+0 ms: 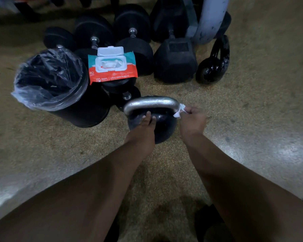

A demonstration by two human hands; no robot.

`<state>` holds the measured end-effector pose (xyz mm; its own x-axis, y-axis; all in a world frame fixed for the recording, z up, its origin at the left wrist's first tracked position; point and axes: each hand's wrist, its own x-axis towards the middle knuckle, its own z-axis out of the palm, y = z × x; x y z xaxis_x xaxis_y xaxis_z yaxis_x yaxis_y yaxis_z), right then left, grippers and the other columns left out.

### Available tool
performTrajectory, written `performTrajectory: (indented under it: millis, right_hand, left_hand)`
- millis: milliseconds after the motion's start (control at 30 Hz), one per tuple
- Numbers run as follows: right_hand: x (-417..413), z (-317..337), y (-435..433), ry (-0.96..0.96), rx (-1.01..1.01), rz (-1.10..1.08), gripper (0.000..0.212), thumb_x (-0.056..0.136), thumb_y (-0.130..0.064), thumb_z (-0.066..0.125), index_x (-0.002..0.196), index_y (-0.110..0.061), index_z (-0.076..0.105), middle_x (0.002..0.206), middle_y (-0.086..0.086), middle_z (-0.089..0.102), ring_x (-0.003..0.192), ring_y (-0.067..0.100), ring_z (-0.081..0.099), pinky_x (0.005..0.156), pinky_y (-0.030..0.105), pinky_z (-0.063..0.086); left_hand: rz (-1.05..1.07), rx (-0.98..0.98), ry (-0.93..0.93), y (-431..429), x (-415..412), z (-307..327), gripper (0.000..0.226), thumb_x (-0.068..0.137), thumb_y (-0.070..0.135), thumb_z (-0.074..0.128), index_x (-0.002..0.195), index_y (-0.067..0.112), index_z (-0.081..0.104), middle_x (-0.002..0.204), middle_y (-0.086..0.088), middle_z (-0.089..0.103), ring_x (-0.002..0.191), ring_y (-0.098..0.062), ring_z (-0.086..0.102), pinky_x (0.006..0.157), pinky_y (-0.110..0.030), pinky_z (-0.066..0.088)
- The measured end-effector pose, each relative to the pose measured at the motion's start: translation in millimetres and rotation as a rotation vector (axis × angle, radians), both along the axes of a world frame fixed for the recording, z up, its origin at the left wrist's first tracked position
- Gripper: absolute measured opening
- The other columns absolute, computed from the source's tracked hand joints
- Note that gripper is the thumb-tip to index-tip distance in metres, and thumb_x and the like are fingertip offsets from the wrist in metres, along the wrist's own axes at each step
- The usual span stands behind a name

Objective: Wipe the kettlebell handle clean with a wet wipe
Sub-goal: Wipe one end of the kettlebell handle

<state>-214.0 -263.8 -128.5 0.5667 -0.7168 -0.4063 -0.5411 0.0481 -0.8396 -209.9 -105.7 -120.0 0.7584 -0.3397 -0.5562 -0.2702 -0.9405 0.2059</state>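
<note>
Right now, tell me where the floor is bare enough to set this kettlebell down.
Bare floor lies to the right of the kettlebell, past the right hand with the wipe. More lies to the left, in front of the bin. Behind is crowded: wipes pack, dumbbells, second kettlebell. The left hand rests on the kettlebell.

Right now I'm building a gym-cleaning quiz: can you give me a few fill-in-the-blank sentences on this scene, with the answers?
1. The right hand presses a white wet wipe against the ____ end of the silver kettlebell handle.
2. The left hand rests on the kettlebell's ____ body.
3. The flip lid of the wipes pack is ____.
4. The lined bin stands to the ____ of the wipes pack.

Missing words: right; black; open; left
</note>
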Motion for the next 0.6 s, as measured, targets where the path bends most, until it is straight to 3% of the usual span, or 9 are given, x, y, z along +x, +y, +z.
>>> performTrajectory:
  millis: [200, 333, 433, 533, 600]
  right_hand:
    - [1, 10, -3, -0.064, -0.032, 0.026, 0.011, 0.092, -0.013, 0.066, 0.098, -0.02, 0.073, 0.086, -0.009, 0.071, 0.078, 0.003, 0.067, 0.057, 0.007, 0.048]
    - [0, 3, -5, 0.009, -0.052, 0.049, 0.017, 0.089, -0.007, 0.066, 0.103, -0.011, 0.076, 0.096, -0.001, 0.074, 0.084, 0.01, 0.067, 0.069, 0.016, 0.05]
    - [-6, 3, -5, -0.027, 0.0, 0.076, 0.022, 0.086, -0.009, 0.067, 0.105, -0.014, 0.077, 0.095, -0.004, 0.074, 0.085, 0.01, 0.068, 0.076, 0.024, 0.054]
    - [-3, 12, -9, -0.074, -0.036, 0.08, 0.017, 0.09, -0.012, 0.07, 0.105, -0.016, 0.076, 0.091, -0.007, 0.074, 0.082, 0.006, 0.068, 0.073, 0.02, 0.055]
    - [2, 11, -11, -0.049, -0.045, 0.059, 0.018, 0.09, -0.011, 0.07, 0.108, -0.015, 0.075, 0.097, -0.007, 0.073, 0.086, 0.009, 0.068, 0.079, 0.023, 0.056]
  left_hand:
    - [-0.006, 0.005, 0.0, 0, -1, 1, 0.091, 0.093, 0.001, 0.052, 0.161, 0.025, -0.005, 0.165, 0.009, -0.025, 0.154, -0.015, -0.008, 0.111, -0.046, 0.041]
    - [-0.002, 0.003, 0.005, 1, -1, 3, 0.092, 0.093, 0.0, 0.053, 0.161, 0.027, -0.004, 0.164, 0.011, -0.026, 0.154, -0.014, -0.007, 0.11, -0.046, 0.042]
    - [0.005, -0.003, 0.008, 1, 0, 4, 0.092, 0.093, 0.0, 0.052, 0.16, 0.028, -0.003, 0.164, 0.012, -0.026, 0.154, -0.013, -0.005, 0.108, -0.046, 0.044]
    - [0.0, -0.007, 0.002, 2, -2, 4, 0.092, 0.093, 0.001, 0.052, 0.16, 0.028, -0.004, 0.164, 0.012, -0.026, 0.155, -0.014, -0.004, 0.108, -0.047, 0.044]
    - [-0.003, -0.011, 0.003, 3, -2, 4, 0.092, 0.093, 0.001, 0.052, 0.16, 0.028, -0.005, 0.164, 0.012, -0.026, 0.155, -0.014, -0.005, 0.109, -0.047, 0.043]
